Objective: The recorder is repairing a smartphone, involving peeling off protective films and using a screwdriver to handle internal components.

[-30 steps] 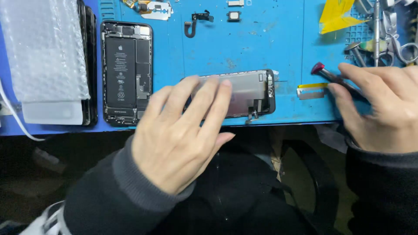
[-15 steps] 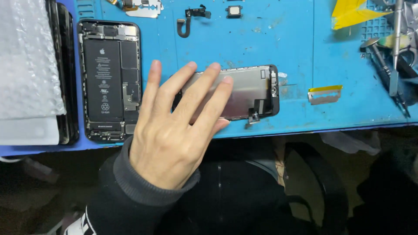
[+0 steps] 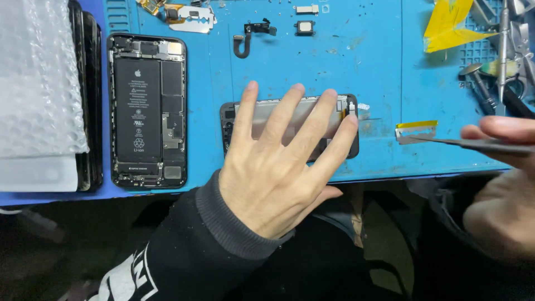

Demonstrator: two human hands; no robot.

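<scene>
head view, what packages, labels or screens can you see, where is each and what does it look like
Screen panel: mat centre, face down under the left hand; dark frame, grey metal back.
Battery label: inside the open phone at left; black rectangle, white print and symbols.
Bubble wrap: far left, clear sheet over white backing.
Dark panels: stacked on edge beside the wrap; black.
Right hand: holds a thin dark tool.

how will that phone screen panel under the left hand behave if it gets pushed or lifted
The screen panel looks thin and flat, so probably light and stiff, though likely fragile if flexed. Lying flat on the smooth blue mat, it would likely slide, not tip. The spread left hand pressing on it probably keeps it steady.
</scene>
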